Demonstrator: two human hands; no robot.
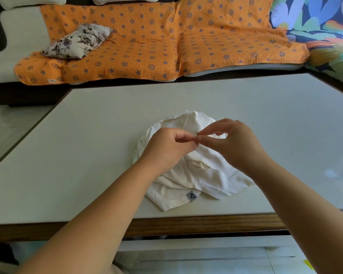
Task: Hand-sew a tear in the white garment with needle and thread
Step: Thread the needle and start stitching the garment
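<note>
A crumpled white garment (198, 175) with a small grey label lies near the front edge of the pale table (87, 135). My left hand (166, 147) has its fingers curled and pinches a fold of the cloth at its top. My right hand (232, 141) meets it fingertip to fingertip, thumb and forefinger pinched together at the same spot. A thin white thread (125, 155) loops faintly on the table left of the garment. The needle is too small to make out between the fingertips.
The table has a dark wooden front rim (186, 224). Behind it stands a sofa covered with an orange patterned blanket (156, 40) and a floral cushion (77, 40). A colourful leaf-print cover (325, 20) lies at the far right.
</note>
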